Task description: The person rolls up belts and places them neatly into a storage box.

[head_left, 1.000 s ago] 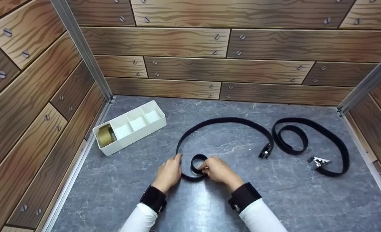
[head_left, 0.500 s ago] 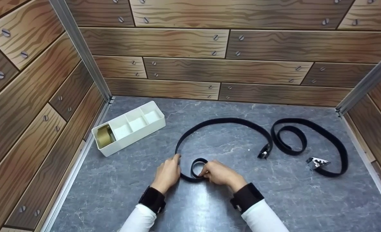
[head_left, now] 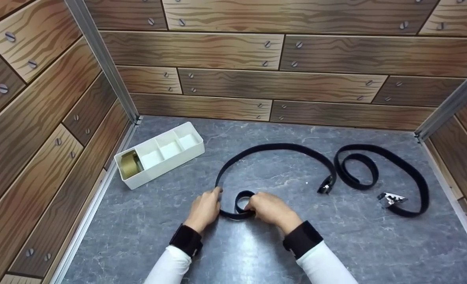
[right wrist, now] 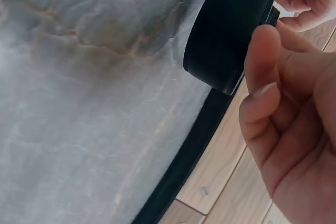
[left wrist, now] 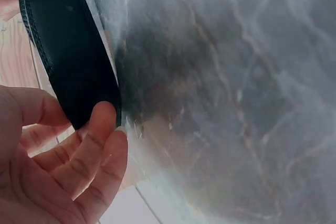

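A black belt [head_left: 274, 146] stands on its edge in a wide arc, its silver buckle [head_left: 326, 185] at the right end. The other end is rolled into a small coil [head_left: 244, 193] between the hands. My right hand [head_left: 272, 210] pinches this coil at its right side, thumb and fingers bent at the rolled layers [right wrist: 231, 30]. My left hand [head_left: 204, 208] holds the strap to the left of the coil. In the left wrist view, its fingertips [left wrist: 104, 114] and thumb pinch the strap [left wrist: 68, 40] from both sides.
A second black belt [head_left: 399, 159], partly coiled, lies at the right with its silver buckle [head_left: 391, 199] facing the front. At the left stands a white divided box [head_left: 164, 167], with a rolled olive-brown strap [head_left: 130, 165] in its nearest compartment. Wood-patterned walls [head_left: 217, 83] enclose the grey marbled surface.
The right hand's fingers have shifted slightly on the coil, which has stayed nearly in place. The left hand still holds the strap at about the same spot.
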`<state>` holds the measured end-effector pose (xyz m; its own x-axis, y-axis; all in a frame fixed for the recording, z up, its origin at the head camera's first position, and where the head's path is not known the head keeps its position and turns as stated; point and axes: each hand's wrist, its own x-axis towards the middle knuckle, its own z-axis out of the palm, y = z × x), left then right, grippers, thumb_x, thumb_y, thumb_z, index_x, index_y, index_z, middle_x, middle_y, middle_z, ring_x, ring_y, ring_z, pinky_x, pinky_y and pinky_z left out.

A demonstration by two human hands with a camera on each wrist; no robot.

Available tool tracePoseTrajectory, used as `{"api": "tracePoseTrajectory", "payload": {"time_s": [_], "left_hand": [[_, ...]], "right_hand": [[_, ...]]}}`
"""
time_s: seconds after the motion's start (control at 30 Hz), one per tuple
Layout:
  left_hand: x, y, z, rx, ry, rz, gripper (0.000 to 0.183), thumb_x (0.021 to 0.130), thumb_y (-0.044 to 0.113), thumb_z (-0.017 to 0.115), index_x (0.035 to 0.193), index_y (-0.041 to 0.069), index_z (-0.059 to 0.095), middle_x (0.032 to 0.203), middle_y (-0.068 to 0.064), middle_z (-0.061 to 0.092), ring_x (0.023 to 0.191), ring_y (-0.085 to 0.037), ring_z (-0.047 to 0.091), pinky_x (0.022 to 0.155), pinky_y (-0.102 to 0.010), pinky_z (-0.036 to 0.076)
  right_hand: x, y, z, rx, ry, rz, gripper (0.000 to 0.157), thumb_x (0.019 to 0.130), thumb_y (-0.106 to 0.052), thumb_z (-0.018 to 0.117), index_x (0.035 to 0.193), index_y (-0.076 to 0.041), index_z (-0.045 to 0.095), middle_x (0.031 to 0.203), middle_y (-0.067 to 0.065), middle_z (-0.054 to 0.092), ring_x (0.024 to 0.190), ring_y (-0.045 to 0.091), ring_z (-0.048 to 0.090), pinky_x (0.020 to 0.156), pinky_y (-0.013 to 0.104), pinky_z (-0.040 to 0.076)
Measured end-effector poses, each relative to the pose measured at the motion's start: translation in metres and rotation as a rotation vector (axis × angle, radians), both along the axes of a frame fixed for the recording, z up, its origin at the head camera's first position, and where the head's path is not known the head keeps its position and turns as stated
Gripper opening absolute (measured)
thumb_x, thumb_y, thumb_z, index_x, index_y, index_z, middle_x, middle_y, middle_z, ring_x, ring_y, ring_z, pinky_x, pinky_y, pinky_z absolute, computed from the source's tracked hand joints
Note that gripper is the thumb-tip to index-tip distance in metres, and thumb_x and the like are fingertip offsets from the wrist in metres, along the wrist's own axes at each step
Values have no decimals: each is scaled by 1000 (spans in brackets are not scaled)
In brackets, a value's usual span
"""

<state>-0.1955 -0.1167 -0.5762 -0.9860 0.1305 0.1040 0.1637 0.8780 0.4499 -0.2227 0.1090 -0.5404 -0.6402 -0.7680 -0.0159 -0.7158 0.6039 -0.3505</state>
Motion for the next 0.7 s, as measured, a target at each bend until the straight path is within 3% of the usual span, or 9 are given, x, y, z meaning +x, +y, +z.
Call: {"api": "tracePoseTrajectory", "payload": {"time_s": [0.17, 0.3, 0.5, 0.7], "left_hand": [[-3, -7, 2, -1, -2, -7, 37, 84, 3, 64, 121, 9, 63, 103, -16, 70, 84, -40, 67, 67, -50, 53], [-5, -13, 1, 2, 11, 0, 33, 84, 2, 64, 117, 7, 63, 99, -17, 70, 83, -39, 67, 68, -50, 53], [-8, -17, 0, 25, 34, 21, 28, 83, 0, 62, 111, 4, 63, 98, -17, 70, 84, -40, 67, 69, -51, 53], [-4, -11, 0, 20, 58, 21, 22, 89, 2, 61, 110, 5, 64, 101, -16, 69, 86, -38, 68, 72, -49, 53]], "right_hand": [[-1, -3, 0, -5, 32, 14, 27, 71, 4, 76, 84, -19, 80, 76, -2, 71, 64, 12, 59, 59, 31, 50], [0, -1, -4, -15, 3, 11, 31, 77, 7, 68, 92, -17, 80, 81, 0, 73, 65, 10, 60, 59, 28, 50], [3, -1, -8, -52, -38, 19, 34, 77, 11, 64, 92, -15, 80, 79, 1, 72, 62, 7, 54, 55, 24, 47], [5, -2, -11, -76, -30, 41, 33, 76, 12, 65, 90, -14, 80, 79, 1, 72, 66, 9, 61, 58, 24, 50]]}}
